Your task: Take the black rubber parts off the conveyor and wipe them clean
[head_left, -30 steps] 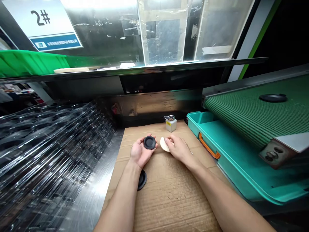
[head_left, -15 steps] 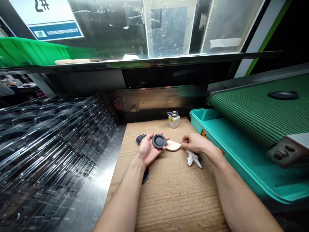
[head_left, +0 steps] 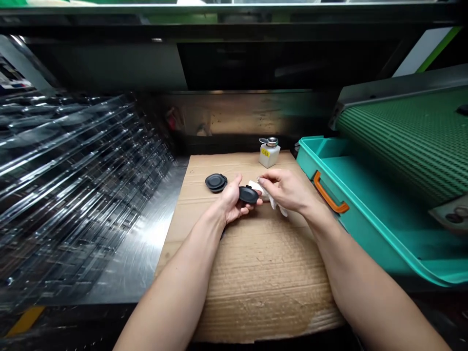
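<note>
My left hand [head_left: 234, 201] holds a black oval lid-like part [head_left: 248, 194] between thumb and fingers, tilted on its side. Close to its right, my right hand [head_left: 283, 187] pinches a white cloth [head_left: 280, 208] that hangs below the fingers. Behind the two hands a cream-coloured pad [head_left: 256, 186] lies on the cardboard sheet [head_left: 270, 273], partly covered. More black round parts [head_left: 216, 182] rest on the cardboard left of my left hand. A white bottle [head_left: 269, 153] with a metal top and a yellow label stands at the back of the cardboard.
Stacked clear plastic trays [head_left: 73, 180], blurred, fill the left side. To the right is a teal bin [head_left: 361, 219] with an orange handle [head_left: 329, 195], below a green conveyor belt [head_left: 409, 141]. A metal shelf edge [head_left: 226, 14] crosses the top.
The view has tilted down. My right hand has come in close to my left with the cloth. The black part in my left hand has turned from facing up to a steeper tilt.
</note>
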`<state>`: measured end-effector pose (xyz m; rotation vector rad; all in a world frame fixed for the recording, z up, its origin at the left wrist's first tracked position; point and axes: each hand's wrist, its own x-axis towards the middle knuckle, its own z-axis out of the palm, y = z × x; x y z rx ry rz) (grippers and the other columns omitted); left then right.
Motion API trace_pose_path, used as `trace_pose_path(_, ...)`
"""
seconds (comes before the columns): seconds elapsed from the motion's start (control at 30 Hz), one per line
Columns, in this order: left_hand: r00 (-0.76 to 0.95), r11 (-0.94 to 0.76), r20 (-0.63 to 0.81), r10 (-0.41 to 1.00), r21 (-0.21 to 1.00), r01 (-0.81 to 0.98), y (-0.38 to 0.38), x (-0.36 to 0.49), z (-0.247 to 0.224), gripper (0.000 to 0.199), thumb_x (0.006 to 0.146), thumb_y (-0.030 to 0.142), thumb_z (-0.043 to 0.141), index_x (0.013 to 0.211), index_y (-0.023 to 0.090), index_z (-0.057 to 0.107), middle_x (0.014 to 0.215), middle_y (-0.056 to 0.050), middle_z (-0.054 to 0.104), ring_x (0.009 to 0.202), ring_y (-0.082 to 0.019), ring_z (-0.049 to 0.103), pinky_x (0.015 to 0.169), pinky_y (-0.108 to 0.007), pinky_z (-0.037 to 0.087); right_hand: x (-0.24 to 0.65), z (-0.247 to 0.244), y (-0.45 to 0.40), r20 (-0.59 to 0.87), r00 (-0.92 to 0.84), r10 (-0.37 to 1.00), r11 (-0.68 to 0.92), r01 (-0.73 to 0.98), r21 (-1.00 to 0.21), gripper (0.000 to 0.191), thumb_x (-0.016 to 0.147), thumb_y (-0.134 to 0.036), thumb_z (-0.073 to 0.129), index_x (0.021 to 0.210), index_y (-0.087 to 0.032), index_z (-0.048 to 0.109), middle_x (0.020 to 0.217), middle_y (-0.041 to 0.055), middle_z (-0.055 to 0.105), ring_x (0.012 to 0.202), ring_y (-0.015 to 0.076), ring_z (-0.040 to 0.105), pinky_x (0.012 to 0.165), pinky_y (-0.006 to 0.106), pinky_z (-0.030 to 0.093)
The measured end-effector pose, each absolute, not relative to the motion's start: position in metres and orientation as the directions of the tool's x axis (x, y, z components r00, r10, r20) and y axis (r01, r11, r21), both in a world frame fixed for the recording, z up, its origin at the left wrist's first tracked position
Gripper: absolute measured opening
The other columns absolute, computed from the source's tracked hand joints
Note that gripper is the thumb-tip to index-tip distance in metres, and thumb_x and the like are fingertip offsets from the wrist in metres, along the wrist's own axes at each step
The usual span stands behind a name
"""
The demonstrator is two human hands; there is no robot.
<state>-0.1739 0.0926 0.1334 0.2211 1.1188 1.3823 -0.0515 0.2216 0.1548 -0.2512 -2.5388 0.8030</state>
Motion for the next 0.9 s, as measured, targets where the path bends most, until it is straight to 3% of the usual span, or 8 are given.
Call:
trace_pose_path(0.2,-0.402,0.275,-0.419,0.814,0.888,-0.367,0.099,-0.156,0.128,0.068,0.088,0.07,0.022,0.074,0.015,0.06,0.05,-0.007,0.059,0.033,-0.01,0.038,0.031,-0.02,0.019,-0.056,0.142,0.209,0.349,-0.918,0.188,0.912,0.031,-0.409,0.021,0.09,-0.022,0.048,0.082,-0.018,0.068,0.073,0.0012,0.065,0.065,0.0108,0.055,0.062,0.024,0.035)
trace_pose_path(0.4,-0.519,0.383,-0.393,0.759,0.914,-0.132,0.1,-0.151,0.115,0.086,0.08,0.083,0.013,0.066,0.015,0.063,0.046,-0.008,0.057,0.034,-0.01,0.038,0.033,-0.023,0.02,-0.052,0.147,0.21,0.195,-0.956,0.221,0.957,0.174,-0.233,0.025,0.086,-0.022,0.048,0.073,-0.016,0.068,0.069,0.0046,0.067,0.06,0.0127,0.055,0.06,0.026,0.033)
trace_pose_path(0.63,-0.54,0.412,-0.322,0.777,0.91,0.051,0.099,-0.153,0.11,0.091,0.075,0.087,0.011,0.061,0.015,0.065,0.045,-0.007,0.055,0.035,-0.012,0.042,0.033,-0.024,0.026,-0.052,0.146,0.209,0.25,-0.949,0.193,0.946,0.112,-0.305,0.029,0.09,-0.022,0.043,0.079,-0.016,0.069,0.07,0.0052,0.069,0.066,0.0142,0.06,0.066,0.024,0.038)
trace_pose_path(0.77,-0.557,0.388,-0.302,0.773,0.921,0.039,0.098,-0.152,0.108,0.089,0.076,0.087,0.012,0.06,0.016,0.064,0.044,-0.007,0.055,0.035,-0.012,0.042,0.032,-0.024,0.028,-0.051,0.148,0.209,0.204,-0.955,0.218,0.947,0.156,-0.281,0.025,0.086,-0.02,0.046,0.075,-0.015,0.069,0.069,0.0066,0.069,0.063,0.0144,0.058,0.062,0.025,0.036)
trace_pose_path(0.9,-0.572,0.351,-0.289,0.767,0.936,-0.003,0.098,-0.152,0.108,0.085,0.076,0.086,0.017,0.062,0.017,0.063,0.046,-0.008,0.058,0.033,-0.012,0.042,0.031,-0.024,0.026,-0.052,0.148,0.209,0.296,-0.94,0.169,0.957,0.084,-0.279,0.025,0.087,-0.02,0.046,0.075,-0.015,0.068,0.075,0.007,0.069,0.066,0.0141,0.058,0.063,0.025,0.035)
